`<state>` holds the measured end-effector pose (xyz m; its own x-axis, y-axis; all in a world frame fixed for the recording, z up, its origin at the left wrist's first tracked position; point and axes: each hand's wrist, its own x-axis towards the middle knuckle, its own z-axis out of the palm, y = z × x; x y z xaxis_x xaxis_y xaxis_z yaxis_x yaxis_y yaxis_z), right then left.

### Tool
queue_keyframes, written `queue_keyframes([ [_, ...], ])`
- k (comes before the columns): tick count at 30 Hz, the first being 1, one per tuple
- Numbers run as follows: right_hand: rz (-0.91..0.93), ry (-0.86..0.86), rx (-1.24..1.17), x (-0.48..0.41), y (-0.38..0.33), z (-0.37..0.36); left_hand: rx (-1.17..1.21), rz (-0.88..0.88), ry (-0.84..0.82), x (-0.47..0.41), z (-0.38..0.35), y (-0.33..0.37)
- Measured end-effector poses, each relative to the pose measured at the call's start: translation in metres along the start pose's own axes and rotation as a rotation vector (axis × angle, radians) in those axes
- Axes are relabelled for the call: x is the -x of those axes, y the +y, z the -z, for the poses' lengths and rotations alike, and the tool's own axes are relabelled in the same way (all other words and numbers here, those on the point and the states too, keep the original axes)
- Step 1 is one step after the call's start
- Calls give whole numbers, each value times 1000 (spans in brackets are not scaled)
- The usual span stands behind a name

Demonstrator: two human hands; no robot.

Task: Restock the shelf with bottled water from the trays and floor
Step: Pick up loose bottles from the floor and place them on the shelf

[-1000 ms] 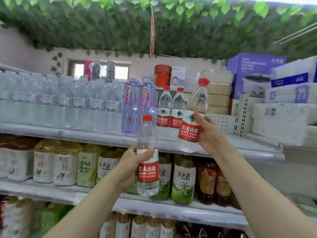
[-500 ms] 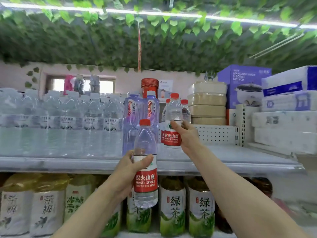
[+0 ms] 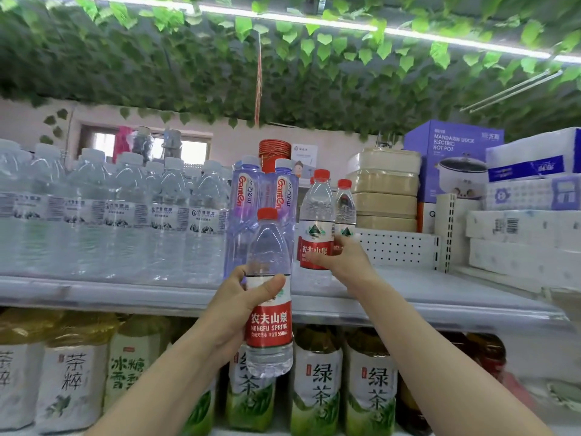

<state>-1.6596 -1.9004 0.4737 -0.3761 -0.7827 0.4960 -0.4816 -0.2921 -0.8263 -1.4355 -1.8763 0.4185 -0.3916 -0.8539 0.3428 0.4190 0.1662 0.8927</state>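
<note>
Head view: a water bottle (image 3: 316, 215) is stood on the upper shelf (image 3: 424, 287), its label clasped by the right hand (image 3: 341, 262). A second bottle (image 3: 268, 325) is gripped by the left hand (image 3: 231, 309) in front of the shelf edge; its placement alongside is judged due next.

The clear plastic front water bottle (image 3: 268, 297) has a red cap and a red label with white lettering; the clear plastic shelf water bottle (image 3: 316, 221) behind matches, with a green mountain mark. Tall purple-tinted plastic bottles (image 3: 246, 196) bear red lettering, and the plastic tea bottles (image 3: 316, 382) below wear white labels with green characters and leaf print.
</note>
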Motion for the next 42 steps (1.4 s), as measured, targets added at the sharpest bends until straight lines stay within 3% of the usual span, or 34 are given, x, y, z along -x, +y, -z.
queue_keyframes([
  [22, -44, 140, 279, -10, -5, -16, -23, 35, 16, 1, -3, -2],
  [30, 8, 72, 61, 11, 1, 18, -12, 20, 46, 3, -9, -2],
  [33, 18, -54, -179, 33, -2, 36, 5, 11, 40, 6, -21, -4],
  [36, -20, -339, -375, 56, 2, 56, 16, 9, 4, 6, -46, -4],
  [39, -1, -525, -326, 69, 7, 72, 1, -4, -6, -5, -78, 1],
  [42, 33, -498, -228, 73, 3, 86, 33, 10, -21, -24, -111, 10],
])
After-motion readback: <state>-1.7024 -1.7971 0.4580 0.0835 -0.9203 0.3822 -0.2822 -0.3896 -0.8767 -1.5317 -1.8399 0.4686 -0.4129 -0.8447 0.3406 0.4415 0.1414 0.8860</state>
